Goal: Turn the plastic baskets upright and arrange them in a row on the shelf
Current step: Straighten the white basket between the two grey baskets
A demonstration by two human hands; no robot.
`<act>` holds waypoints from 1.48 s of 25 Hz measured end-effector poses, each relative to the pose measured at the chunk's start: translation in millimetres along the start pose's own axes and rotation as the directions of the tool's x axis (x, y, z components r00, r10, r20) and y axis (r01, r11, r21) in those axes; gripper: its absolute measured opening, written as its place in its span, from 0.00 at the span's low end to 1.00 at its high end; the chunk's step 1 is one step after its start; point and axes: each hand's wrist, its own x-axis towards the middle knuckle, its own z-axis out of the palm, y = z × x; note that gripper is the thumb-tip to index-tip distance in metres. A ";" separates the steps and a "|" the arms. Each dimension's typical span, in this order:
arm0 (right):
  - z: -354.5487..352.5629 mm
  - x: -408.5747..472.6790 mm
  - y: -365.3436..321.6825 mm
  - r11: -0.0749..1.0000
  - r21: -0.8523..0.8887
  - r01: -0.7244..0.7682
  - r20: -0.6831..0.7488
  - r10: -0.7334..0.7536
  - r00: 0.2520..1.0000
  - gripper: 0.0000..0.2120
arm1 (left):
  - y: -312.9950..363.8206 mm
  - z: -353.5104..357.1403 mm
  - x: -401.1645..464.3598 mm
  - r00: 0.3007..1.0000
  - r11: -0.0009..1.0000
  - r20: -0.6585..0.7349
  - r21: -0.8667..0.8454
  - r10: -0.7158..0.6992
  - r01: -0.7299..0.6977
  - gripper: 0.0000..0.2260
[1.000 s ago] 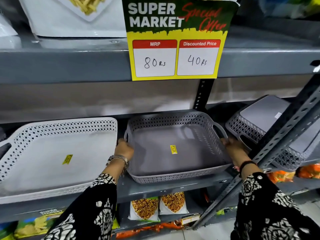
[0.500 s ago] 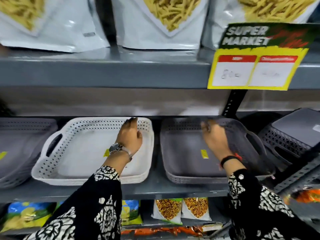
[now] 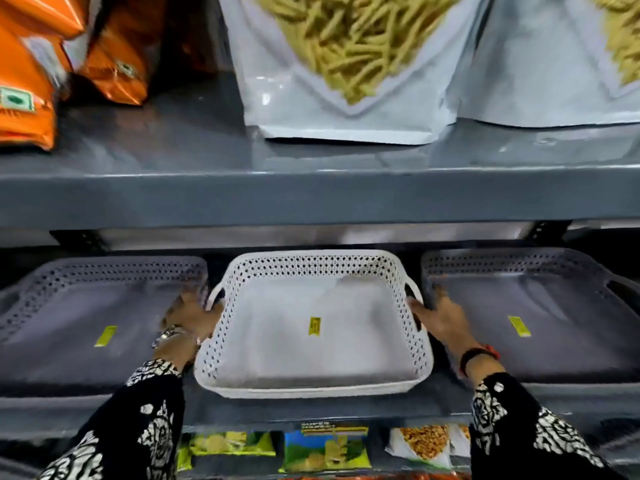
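Observation:
Three plastic baskets stand upright in a row on the grey shelf (image 3: 311,408). A white basket (image 3: 277,344) is in the middle, with a grey basket (image 3: 83,320) on its left and another grey basket (image 3: 561,317) on its right. Each has a yellow sticker on its floor. My left hand (image 3: 192,318) rests against the white basket's left handle. My right hand (image 3: 441,322) touches its right handle. Together the two hands hold the white basket between them. The image is blurred around the fingers.
The upper shelf (image 3: 311,197) hangs low over the baskets and carries white bags of yellow sticks (image 3: 346,71) and orange packets (image 3: 31,74). Snack packets (image 3: 322,448) fill the shelf below. Gaps between the baskets are narrow.
The view has swung left, from the grey basket to the white one. Both hands left the grey basket, passed over the white and grey baskets, and now sit at the white basket's two handles.

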 end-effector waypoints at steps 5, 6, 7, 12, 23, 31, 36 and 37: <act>3.9 -6.9 -6.1 0.997 -0.036 0.063 -0.013 -0.063 0.998 0.19 | 1.0 4.4 -8.0 0.995 0.994 -0.083 0.098 0.053 -0.045 0.17; 6.8 -7.2 -7.1 0.996 -0.052 0.073 -0.010 -0.074 0.997 0.18 | 2.5 6.3 -10.4 0.993 0.991 -0.091 0.113 0.076 -0.066 0.18; 9.0 -7.3 -7.7 0.994 -0.065 0.083 -0.007 -0.084 0.996 0.18 | 5.2 7.1 -14.5 0.989 0.987 -0.103 0.133 0.102 -0.088 0.18; 11.5 -9.2 -5.2 0.989 -0.119 0.092 -0.031 -0.096 0.995 0.22 | 1.7 9.3 -21.3 0.981 0.982 -0.128 0.139 0.143 -0.125 0.18; 22.0 -10.1 -1.0 0.945 -0.193 0.264 -0.115 -0.289 0.950 0.30 | 6.0 12.6 -21.8 0.988 0.993 -0.096 0.028 0.117 -0.115 0.15; 23.9 -16.5 2.8 0.940 -0.216 0.262 -0.120 -0.292 0.949 0.30 | 0.0 19.6 -22.2 0.981 0.987 -0.142 0.106 0.134 -0.120 0.15; 23.4 -25.2 4.2 0.938 -0.216 0.272 -0.139 -0.305 0.942 0.29 | -4.2 22.5 -23.2 0.972 0.984 -0.188 0.135 0.139 -0.115 0.12; 22.8 -26.5 4.5 0.937 -0.216 0.274 -0.140 -0.308 0.941 0.29 | -4.2 22.4 -25.0 0.974 0.984 -0.182 0.143 0.137 -0.111 0.12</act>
